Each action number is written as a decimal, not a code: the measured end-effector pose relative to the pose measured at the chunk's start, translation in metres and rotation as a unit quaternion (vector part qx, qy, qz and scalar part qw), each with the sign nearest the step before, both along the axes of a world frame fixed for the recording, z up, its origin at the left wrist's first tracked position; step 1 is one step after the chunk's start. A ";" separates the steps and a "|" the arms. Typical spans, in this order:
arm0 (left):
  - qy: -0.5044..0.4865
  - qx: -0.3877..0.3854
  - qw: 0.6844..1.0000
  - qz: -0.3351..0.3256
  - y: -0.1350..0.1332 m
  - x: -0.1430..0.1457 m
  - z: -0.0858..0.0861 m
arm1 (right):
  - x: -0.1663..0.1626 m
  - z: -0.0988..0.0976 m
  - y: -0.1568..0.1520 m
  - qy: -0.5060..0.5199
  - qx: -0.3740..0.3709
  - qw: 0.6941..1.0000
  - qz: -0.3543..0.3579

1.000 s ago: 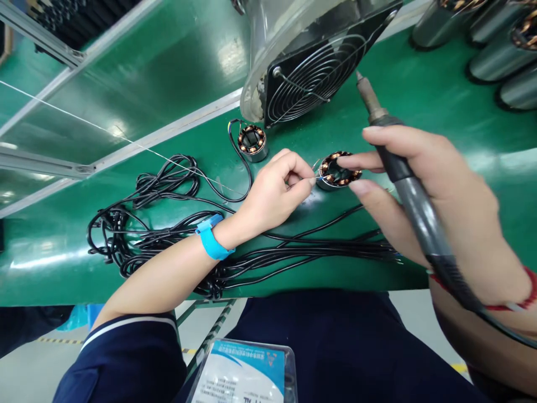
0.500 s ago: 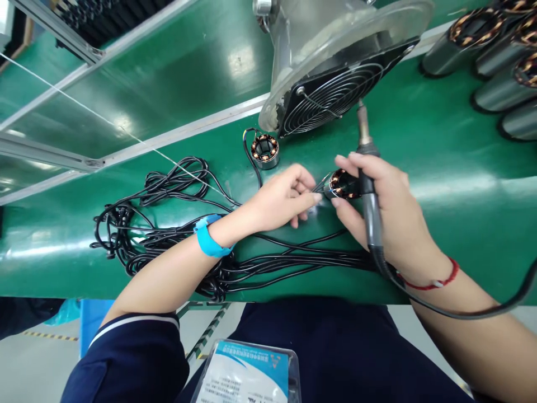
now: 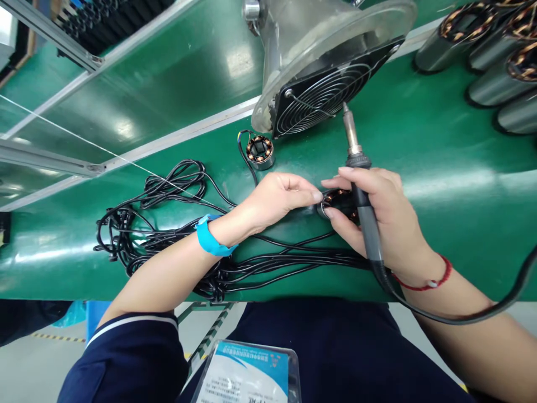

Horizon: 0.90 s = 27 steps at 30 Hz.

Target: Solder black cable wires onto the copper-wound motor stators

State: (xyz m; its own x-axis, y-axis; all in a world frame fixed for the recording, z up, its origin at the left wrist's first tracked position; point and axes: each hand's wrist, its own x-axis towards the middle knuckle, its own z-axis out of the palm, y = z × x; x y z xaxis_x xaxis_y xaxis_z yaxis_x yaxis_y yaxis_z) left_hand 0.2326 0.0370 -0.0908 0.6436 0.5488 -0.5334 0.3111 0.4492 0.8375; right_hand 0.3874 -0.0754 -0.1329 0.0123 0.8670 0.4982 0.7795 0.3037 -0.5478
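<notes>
My right hand (image 3: 384, 215) is closed around a soldering iron (image 3: 369, 224), its metal tip pointing up and away from me. The thumb and fingers of that same hand also grip a motor stator (image 3: 338, 200) with copper windings, partly hidden by the hand. At the stator's left rim, the thumb and forefinger of my left hand (image 3: 283, 198) are pinched together. The thin wires at that rim are mostly covered by the fingertips. Another small stator (image 3: 260, 152) with a black cable stands farther back on the green bench.
Black cables (image 3: 176, 240) lie coiled at the left and run under my forearm to the right. A fan with a wire grille (image 3: 327, 101) in a translucent hood stands beyond my hands. Several larger stators (image 3: 453, 39) stand at the back right. A metal rail (image 3: 180, 137) edges the bench.
My left fingers have drawn together into a pinch and moved right against the stator's rim. The stator sits slightly lower, and the iron's tip has shifted left in view.
</notes>
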 end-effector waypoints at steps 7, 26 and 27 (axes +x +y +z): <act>0.025 -0.028 0.999 -0.036 0.002 -0.003 0.008 | -0.003 0.005 -0.001 0.016 0.007 1.000 -0.024; 0.245 0.443 0.859 -0.076 0.043 -0.050 0.035 | 0.012 0.007 -0.007 0.077 0.009 0.988 -0.137; 0.259 0.459 0.848 -0.058 0.046 -0.053 0.037 | 0.013 0.008 -0.007 0.075 0.011 0.988 -0.138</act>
State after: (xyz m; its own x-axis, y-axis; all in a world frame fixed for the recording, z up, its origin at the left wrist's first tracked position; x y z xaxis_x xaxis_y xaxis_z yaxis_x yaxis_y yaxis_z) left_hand 0.1793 0.0833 -0.0542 0.5313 0.8351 -0.1425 0.7413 -0.3769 0.5554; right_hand 0.4002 -0.0828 -0.1250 0.3214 0.8096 0.4911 0.7448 0.1042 -0.6591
